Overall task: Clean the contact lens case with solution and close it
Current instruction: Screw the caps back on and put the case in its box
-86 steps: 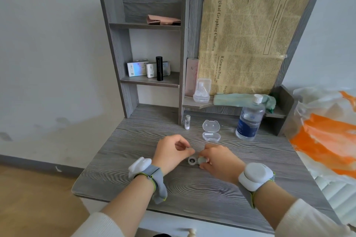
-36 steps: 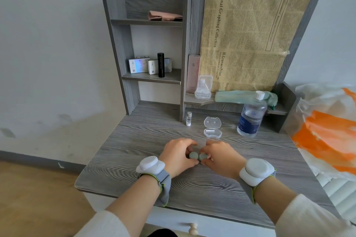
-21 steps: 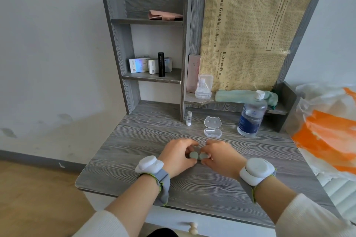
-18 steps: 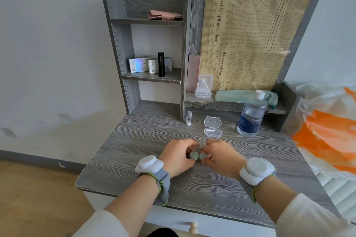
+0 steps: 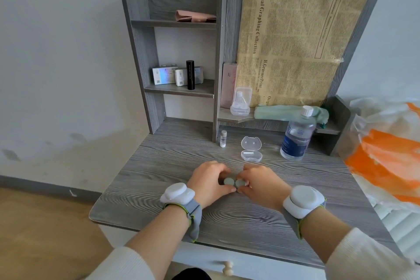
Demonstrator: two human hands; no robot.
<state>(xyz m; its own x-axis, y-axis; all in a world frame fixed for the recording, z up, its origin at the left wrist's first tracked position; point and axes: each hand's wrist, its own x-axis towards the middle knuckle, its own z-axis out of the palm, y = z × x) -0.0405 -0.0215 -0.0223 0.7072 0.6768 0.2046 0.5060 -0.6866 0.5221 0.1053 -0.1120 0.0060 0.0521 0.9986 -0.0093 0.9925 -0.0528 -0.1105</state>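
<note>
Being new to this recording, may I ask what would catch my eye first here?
The left hand and right hand meet over the desk, gripping a small green lens case, both caps on. A clear bottle stands behind at right; a big yellowed newspaper hangs above it.

Capped grey-green lens case, on desk

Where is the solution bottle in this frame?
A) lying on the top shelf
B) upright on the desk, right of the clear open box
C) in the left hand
B: the solution bottle stands upright on the desk, right of the clear open box; the left hand grips the lens case.
</note>
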